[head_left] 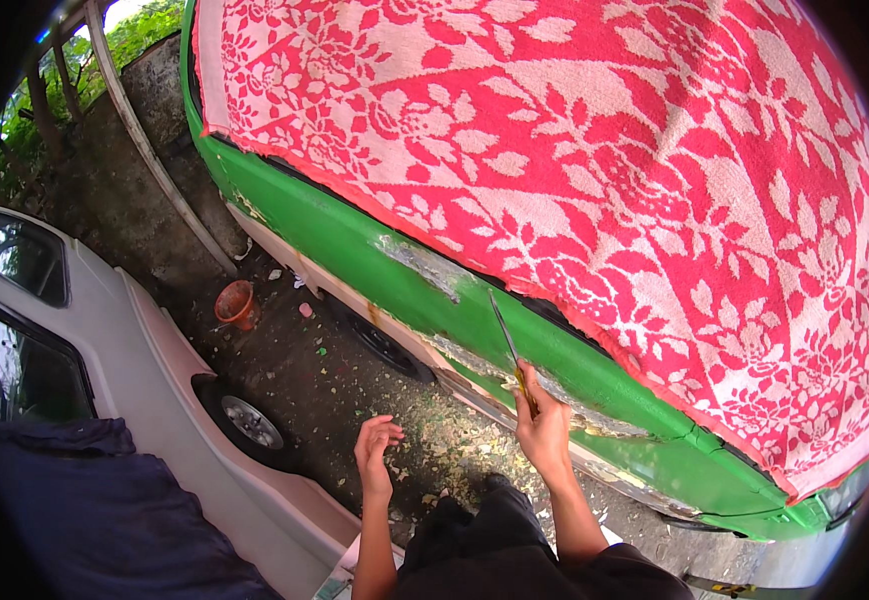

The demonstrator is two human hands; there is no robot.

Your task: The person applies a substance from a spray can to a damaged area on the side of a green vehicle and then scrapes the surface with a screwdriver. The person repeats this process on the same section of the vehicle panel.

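Note:
My right hand [542,428] grips the yellow handle of a long, thin metal-bladed tool [504,328], whose tip is on or close to the side of a green vehicle [326,236]. Rough bare patches [421,264] and flaking paint mark that side. My left hand [378,450] hangs over the ground to the left of the tool, fingers loosely bent and apart, holding nothing. A red-and-white floral cloth [600,160] covers the top of the green vehicle.
A pale car [165,390] stands on the left with dark cloth [105,510] over it. An orange bucket [236,305] sits between the vehicles, near a long curved pole [150,150]. Paint flakes [425,440] litter the ground around my legs. Foliage shows at the upper left.

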